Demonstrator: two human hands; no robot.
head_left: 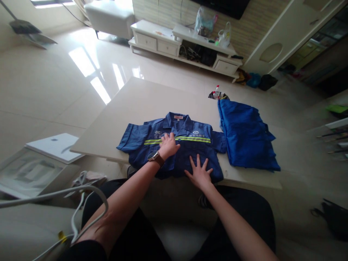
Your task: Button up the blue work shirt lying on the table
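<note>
A dark blue short-sleeved work shirt [181,148] lies front up on the pale table [152,98], collar pointing away from me and lower part at the near edge. A yellow-green reflective stripe crosses its chest, with white printing above. My left hand [169,145], with a watch [156,157] on the wrist, rests on the shirt front by the button line, fingers apart. My right hand [200,171] lies spread on the lower right part of the shirt. Neither hand grips anything. To the right sits a brighter blue pile of folded cloth [247,136].
White cables [89,188] loop over my left forearm. A clear plastic box [35,166] with a white flat item [56,146] on it stands left of the table. Beyond the table is a white TV cabinet [154,40]. Bottles with red caps [217,93] show behind the cloth pile.
</note>
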